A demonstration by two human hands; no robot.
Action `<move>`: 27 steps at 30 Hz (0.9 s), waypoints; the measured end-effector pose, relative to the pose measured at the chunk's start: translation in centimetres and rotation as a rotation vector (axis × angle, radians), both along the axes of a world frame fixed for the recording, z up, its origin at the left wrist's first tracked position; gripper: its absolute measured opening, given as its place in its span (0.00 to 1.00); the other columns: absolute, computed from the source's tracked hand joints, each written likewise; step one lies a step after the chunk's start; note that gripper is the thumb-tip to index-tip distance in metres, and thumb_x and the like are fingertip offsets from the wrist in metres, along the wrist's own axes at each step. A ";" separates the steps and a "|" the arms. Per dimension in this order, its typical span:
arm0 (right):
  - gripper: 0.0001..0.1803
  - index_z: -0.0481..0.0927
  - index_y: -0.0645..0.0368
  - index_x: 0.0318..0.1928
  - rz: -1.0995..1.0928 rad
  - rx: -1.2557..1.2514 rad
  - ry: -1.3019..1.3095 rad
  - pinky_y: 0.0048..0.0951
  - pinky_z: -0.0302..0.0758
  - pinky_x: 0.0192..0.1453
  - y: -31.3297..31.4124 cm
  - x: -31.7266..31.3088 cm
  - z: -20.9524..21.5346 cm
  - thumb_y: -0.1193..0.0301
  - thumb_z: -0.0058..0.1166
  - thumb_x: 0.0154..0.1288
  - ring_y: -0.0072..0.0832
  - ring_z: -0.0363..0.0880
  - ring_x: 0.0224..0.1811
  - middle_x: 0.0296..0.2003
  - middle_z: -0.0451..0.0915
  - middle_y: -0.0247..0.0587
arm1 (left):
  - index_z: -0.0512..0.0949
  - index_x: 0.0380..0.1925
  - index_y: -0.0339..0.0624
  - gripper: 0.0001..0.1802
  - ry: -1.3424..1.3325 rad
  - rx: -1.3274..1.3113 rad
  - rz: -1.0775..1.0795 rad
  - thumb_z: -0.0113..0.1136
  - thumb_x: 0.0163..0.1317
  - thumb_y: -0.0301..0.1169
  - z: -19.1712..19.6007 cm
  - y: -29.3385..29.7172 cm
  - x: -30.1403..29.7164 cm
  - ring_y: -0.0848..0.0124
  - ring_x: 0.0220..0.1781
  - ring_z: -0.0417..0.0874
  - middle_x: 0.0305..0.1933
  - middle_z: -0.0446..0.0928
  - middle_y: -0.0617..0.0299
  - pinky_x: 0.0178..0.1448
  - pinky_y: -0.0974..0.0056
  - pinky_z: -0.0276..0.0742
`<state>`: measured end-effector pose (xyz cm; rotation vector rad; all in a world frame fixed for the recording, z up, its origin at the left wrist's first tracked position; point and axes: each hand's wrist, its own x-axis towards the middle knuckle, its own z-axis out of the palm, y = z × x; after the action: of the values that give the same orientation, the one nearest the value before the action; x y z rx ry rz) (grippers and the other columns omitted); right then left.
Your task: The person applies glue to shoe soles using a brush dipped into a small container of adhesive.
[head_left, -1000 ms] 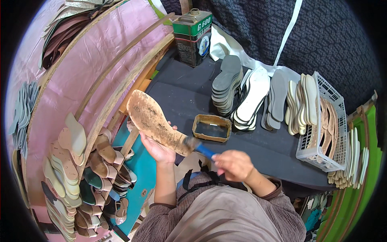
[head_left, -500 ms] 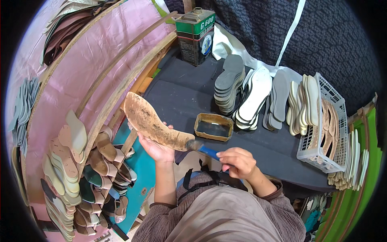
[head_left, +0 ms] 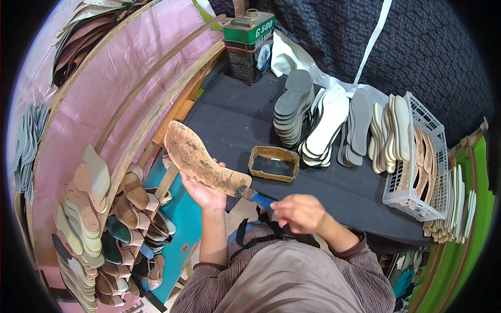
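Observation:
A tan, dark-stained shoe insole (head_left: 195,156) rests in my left hand (head_left: 206,194), which is closed around its narrow middle from below. My right hand (head_left: 300,213) grips the blue handle of a brush (head_left: 261,200). Its dark bristles touch the insole's heel end, on the side nearer my right hand. Just beyond the brush, on the dark table, stands a shallow brown rectangular tray (head_left: 273,164) with dark liquid in it.
Stacks of grey insoles (head_left: 293,107), white insoles (head_left: 327,125) and cream insoles (head_left: 399,128) stand beyond the tray. A white plastic basket (head_left: 417,201) holds tan insoles at right. A green-and-black metal can (head_left: 249,47) stands at the back. Shoes (head_left: 128,208) fill a rack at left.
The brush has shifted a little left and down along the insole's heel end, my right hand moving with it. The insole has shifted slightly right. My view has shifted slightly.

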<state>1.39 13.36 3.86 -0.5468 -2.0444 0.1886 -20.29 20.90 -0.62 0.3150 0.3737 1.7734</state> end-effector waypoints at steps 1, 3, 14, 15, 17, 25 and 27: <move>0.11 0.76 0.67 0.32 -0.012 -0.001 0.045 0.29 0.78 0.31 0.6 0.2 0.3 0.78 0.62 0.47 0.34 0.80 0.29 0.34 0.80 0.47 | 0.64 0.57 0.49 0.27 -0.007 -0.020 0.002 0.40 0.65 0.52 -0.1 0.0 0.0 0.60 0.40 0.76 0.45 0.74 0.58 0.45 0.51 0.74; 0.11 0.76 0.68 0.32 -0.098 0.037 0.082 0.29 0.78 0.32 1.1 0.4 0.8 0.78 0.62 0.47 0.35 0.80 0.29 0.33 0.81 0.47 | 0.64 0.57 0.49 0.27 -0.012 -0.044 0.004 0.40 0.65 0.52 -0.7 0.0 -0.1 0.61 0.40 0.76 0.45 0.74 0.58 0.45 0.51 0.74; 0.15 0.76 0.66 0.34 -0.531 0.098 0.215 0.29 0.77 0.35 1.0 2.5 1.5 0.84 0.62 0.42 0.37 0.81 0.30 0.32 0.82 0.47 | 0.67 0.55 0.46 0.25 -0.062 -0.078 -0.026 0.33 0.68 0.49 -0.7 -0.7 -0.2 0.58 0.40 0.75 0.40 0.74 0.52 0.46 0.53 0.74; 0.15 0.76 0.66 0.34 -0.533 0.100 0.215 0.29 0.77 0.35 1.0 2.5 1.4 0.84 0.62 0.42 0.37 0.81 0.30 0.32 0.82 0.47 | 0.67 0.55 0.46 0.25 -0.063 -0.077 -0.028 0.33 0.68 0.49 -0.9 -0.6 -0.3 0.58 0.40 0.75 0.40 0.74 0.52 0.46 0.53 0.74; 0.15 0.75 0.65 0.34 -0.517 -0.040 0.125 0.29 0.76 0.36 1.3 2.2 1.2 0.85 0.60 0.41 0.38 0.80 0.31 0.32 0.81 0.46 | 0.65 0.56 0.49 0.26 -0.047 -0.074 -0.051 0.39 0.65 0.51 -1.3 -0.6 -0.5 0.61 0.41 0.76 0.45 0.74 0.58 0.46 0.50 0.74; 0.10 0.75 0.62 0.36 -0.437 -0.339 0.017 0.34 0.74 0.47 2.8 1.5 -2.4 0.82 0.56 0.51 0.42 0.78 0.42 0.40 0.79 0.47 | 0.65 0.57 0.50 0.26 -0.048 -0.046 -0.183 0.36 0.66 0.52 -0.1 -1.2 1.9 0.61 0.42 0.76 0.46 0.74 0.59 0.48 0.50 0.73; 0.10 0.74 0.62 0.37 -0.464 -0.360 0.031 0.34 0.74 0.48 2.6 1.8 -2.7 0.81 0.57 0.52 0.42 0.78 0.43 0.41 0.79 0.47 | 0.65 0.57 0.51 0.27 -0.033 -0.053 -0.216 0.36 0.66 0.52 0.0 -1.3 2.3 0.61 0.42 0.77 0.47 0.75 0.59 0.49 0.49 0.73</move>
<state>3.18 15.93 1.18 -1.2144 -1.8037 0.2851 -18.03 19.59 -0.57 0.2776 0.3487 1.5532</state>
